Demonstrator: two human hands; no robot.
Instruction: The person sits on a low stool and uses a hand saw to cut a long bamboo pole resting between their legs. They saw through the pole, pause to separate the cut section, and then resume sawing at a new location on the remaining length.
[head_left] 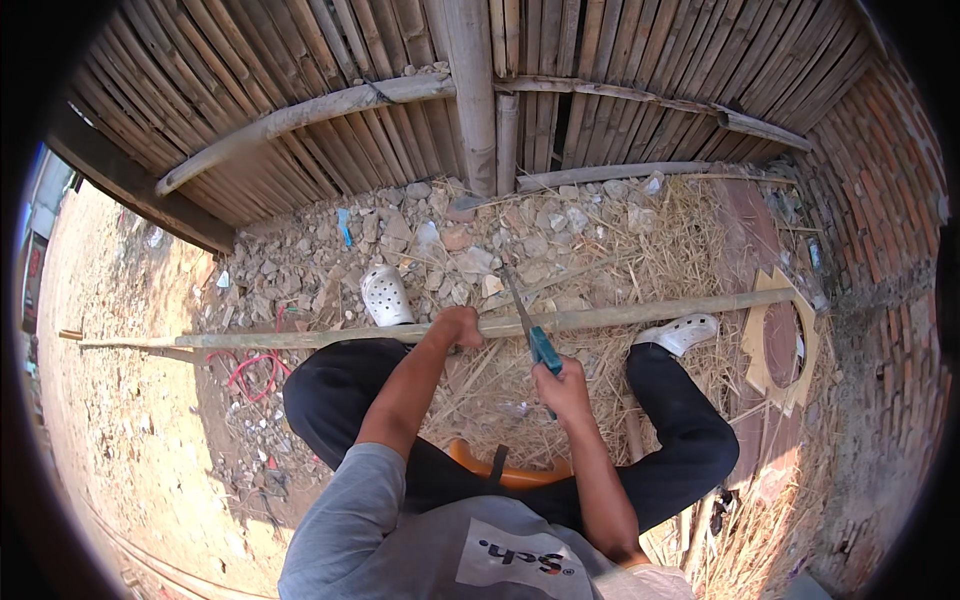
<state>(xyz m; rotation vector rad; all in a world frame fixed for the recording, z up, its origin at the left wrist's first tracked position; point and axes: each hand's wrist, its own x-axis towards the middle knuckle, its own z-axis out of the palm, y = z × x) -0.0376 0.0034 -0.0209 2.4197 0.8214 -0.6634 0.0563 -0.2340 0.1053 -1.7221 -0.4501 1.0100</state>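
Observation:
A long pale bamboo pole [620, 316] lies crosswise in front of me, passing over my legs' near side of the white clogs. My left hand [458, 326] is closed on the pole near its middle. In my right hand [563, 389] is a hand saw [544, 349] with a teal handle, gripped by its lower part. Its narrow dark blade points away from me and crosses the pole just right of my left hand. Whether the teeth touch the bamboo I cannot tell.
Rubble [400, 235] and straw [650, 240] cover the ground. A bamboo slat wall [350, 140] stands ahead, a brick wall [880, 190] at the right. Beside the pole's right end lies a jagged cardboard ring [758, 345]. Pink cord [255, 370] lies left; an orange seat [510, 474] is under me.

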